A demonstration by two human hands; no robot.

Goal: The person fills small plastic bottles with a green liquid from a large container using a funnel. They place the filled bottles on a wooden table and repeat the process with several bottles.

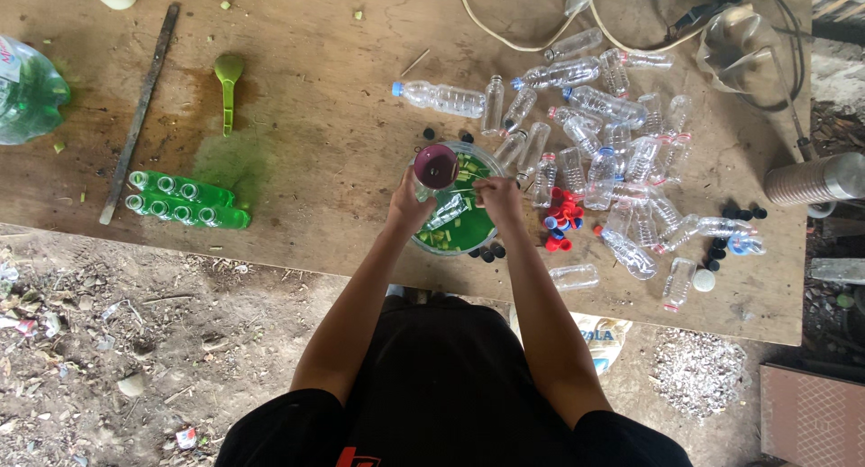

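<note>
A clear bowl [431, 244] of green liquid with pale green bits stands at the near edge of a wooden table [324, 89]. My left hand [409, 203] is at the bowl's left rim, closed on a small clear bottle that carries a dark purple funnel [436, 165]. My right hand [498, 198] hovers over the bowl's right side, fingers closed on a thin pale handle that points toward the funnel. A clear bottle [447, 213] lies in the liquid between both hands.
Several green-filled bottles [185, 202] lie at the left, with a green scoop [227, 78] and a long dark stick [140, 111] beyond. Many empty clear bottles [613, 147], red and blue caps [560, 224] and black caps [487, 251] lie right of the bowl. Cables [518, 36] run along the far edge.
</note>
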